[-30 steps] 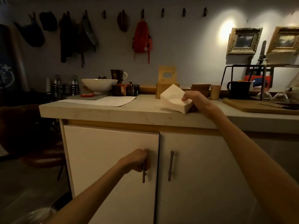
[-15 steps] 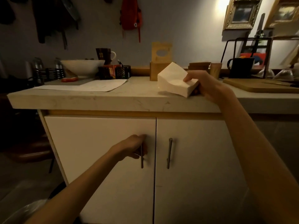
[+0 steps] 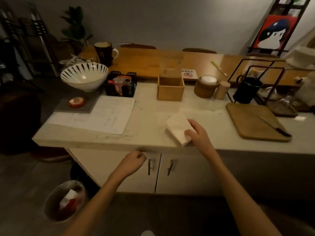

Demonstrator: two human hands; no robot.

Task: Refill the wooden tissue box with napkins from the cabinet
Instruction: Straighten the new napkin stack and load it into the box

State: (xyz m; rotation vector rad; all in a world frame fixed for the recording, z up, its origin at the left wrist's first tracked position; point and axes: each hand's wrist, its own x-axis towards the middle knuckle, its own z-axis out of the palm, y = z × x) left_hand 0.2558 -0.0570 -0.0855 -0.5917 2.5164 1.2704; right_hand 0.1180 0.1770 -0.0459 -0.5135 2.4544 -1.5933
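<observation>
A white stack of napkins (image 3: 177, 128) lies on the pale counter (image 3: 150, 116) near its front edge, with my right hand (image 3: 198, 133) gripping its near right corner. The wooden tissue box (image 3: 170, 88) stands open and looks empty at the back of the counter, its lid (image 3: 169, 68) tipped up behind it. Both white cabinet doors (image 3: 184, 174) under the counter are closed. My left hand (image 3: 133, 161) is a loose fist just left of the left door handle (image 3: 149, 166), holding nothing.
A striped bowl (image 3: 84, 76), a black basket (image 3: 121, 85), a sheet of paper (image 3: 105, 114) and a mug (image 3: 104, 52) sit left. Right are coasters (image 3: 205, 87), a black jug (image 3: 247, 90) and a cutting board (image 3: 255, 121) with a knife (image 3: 274, 126). A bin (image 3: 65, 200) stands on the floor.
The view has risen and tilted down over the counter. My left hand has let go of the cabinet handle. The napkin stack has been lowered flat onto the counter.
</observation>
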